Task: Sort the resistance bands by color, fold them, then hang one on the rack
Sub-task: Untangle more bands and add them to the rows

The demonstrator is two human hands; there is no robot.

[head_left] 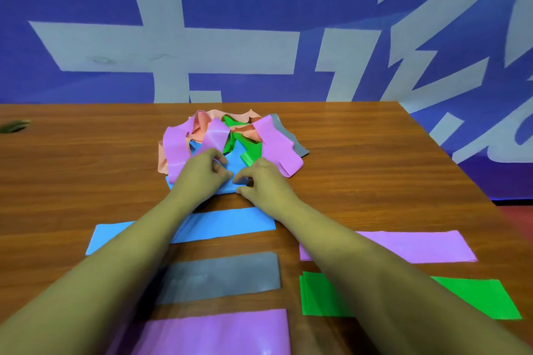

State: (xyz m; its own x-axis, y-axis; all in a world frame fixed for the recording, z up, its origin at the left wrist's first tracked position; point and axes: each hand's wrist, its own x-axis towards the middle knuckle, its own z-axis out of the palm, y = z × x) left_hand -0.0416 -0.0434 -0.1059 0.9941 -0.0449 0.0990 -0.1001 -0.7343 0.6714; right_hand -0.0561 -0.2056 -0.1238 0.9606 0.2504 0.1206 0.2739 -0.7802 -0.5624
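Observation:
A tangled pile of resistance bands (230, 138) in pink, orange, green, grey and blue lies at the far middle of the wooden table (360, 158). My left hand (202, 173) and my right hand (262, 181) meet at the pile's near edge, both pinching a blue band (233, 164) that comes out of it. Folded flat nearer me are a blue band (230, 222), a grey band (230, 271), a pink band (216, 331), another pink band (427, 245) and a green band (476, 297). No rack is in view.
A blue wall banner with large pale lettering (173, 46) rises behind the table. The table's right edge (450, 153) slants toward me. A small dark green thing (14, 125) lies at the far left of the table.

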